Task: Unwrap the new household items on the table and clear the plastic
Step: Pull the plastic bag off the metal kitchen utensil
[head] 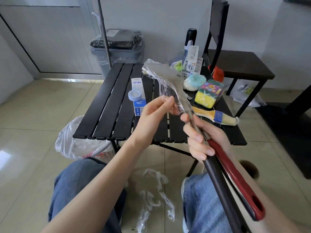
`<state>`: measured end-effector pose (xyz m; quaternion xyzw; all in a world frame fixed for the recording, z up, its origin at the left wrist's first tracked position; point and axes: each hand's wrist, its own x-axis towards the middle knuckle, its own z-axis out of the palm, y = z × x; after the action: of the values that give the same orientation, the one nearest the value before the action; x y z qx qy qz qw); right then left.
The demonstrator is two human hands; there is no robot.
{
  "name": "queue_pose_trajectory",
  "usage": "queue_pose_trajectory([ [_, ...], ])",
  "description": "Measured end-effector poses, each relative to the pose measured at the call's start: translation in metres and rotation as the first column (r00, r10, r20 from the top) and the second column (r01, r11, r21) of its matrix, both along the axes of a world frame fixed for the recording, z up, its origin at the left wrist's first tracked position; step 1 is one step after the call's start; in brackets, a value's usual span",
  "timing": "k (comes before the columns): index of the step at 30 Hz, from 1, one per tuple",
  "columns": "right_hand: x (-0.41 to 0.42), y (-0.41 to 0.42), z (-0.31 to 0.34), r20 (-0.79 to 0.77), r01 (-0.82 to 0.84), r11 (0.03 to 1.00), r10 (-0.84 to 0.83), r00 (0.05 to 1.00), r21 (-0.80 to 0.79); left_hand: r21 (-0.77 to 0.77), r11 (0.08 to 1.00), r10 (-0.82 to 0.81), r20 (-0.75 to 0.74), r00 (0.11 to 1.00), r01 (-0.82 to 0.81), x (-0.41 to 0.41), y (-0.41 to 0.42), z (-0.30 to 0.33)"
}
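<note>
Head view, looking down past two knees in blue jeans [79, 182] to a black slatted table [107, 105]. The right hand [202, 138] is wrapped around two long utensils held together, fingers curled tight round the metal shafts just above the handles: one red handle [235, 180], one black handle [218, 180]. The utensil heads [161, 73] point up and away over the table, still swathed in clear plastic wrap [165, 91]. The left hand [156, 111] pinches a stretched flap of that wrap between thumb and fingertips, just left of the shafts; the film is drawn taut from the heads down to the pinch.

On the table, right half: a pack of yellow-green sponges [208, 93] in film, a round blue-and-white scrubber [194, 82] just behind it, a wrapped paintbrush [217, 116] lying near the front edge beside the right hand. A blue-and-white carded item [137, 96] lies flat mid-table. At the back, upright cartons [191, 61] and a dark bottle [191, 37] (labels too small to read).

Floor: loose clear plastic scraps [156, 195] between the feet; a white bag [79, 140] left of the table. A grey bin [117, 51] stands behind the table, a dark chair [235, 61] to the right.
</note>
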<state>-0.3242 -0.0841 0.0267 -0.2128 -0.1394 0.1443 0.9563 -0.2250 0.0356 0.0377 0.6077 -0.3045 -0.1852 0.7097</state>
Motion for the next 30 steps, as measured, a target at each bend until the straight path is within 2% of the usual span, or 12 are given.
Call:
queue_pose_trajectory([
  [6,-0.001,0.003,0.002,0.027,0.038,0.997,-0.036,0.999,-0.064,-0.074,0.993,0.095,0.089,0.991,-0.088,-0.005,-0.001,0.006],
  [9,-0.004,0.007,0.004,0.056,0.113,0.976,-0.104,0.993,-0.186,-0.126,0.979,0.176,0.135,0.975,-0.159,-0.007,-0.002,0.01],
  [12,-0.007,0.009,0.005,0.082,0.193,0.939,-0.177,0.981,-0.283,-0.182,0.956,0.252,0.097,0.963,-0.232,-0.01,-0.002,0.01],
  [18,-0.005,0.012,0.011,0.091,0.098,0.981,-0.084,0.992,-0.17,-0.256,0.925,0.286,-0.01,0.958,-0.279,-0.014,-0.005,0.014],
  [21,-0.005,0.014,0.013,0.09,0.059,0.992,-0.049,0.995,-0.115,-0.3,0.908,0.3,-0.02,0.954,-0.291,-0.016,-0.006,0.016],
  [27,-0.006,0.022,0.017,0.044,0.022,0.999,-0.025,0.999,0.047,-0.306,0.858,0.431,-0.006,0.902,-0.412,-0.022,-0.016,0.021],
  [30,-0.008,0.025,0.021,0.005,-0.004,0.992,0.003,1.0,0.123,-0.319,0.843,0.44,-0.052,0.896,-0.433,-0.027,-0.021,0.024],
])
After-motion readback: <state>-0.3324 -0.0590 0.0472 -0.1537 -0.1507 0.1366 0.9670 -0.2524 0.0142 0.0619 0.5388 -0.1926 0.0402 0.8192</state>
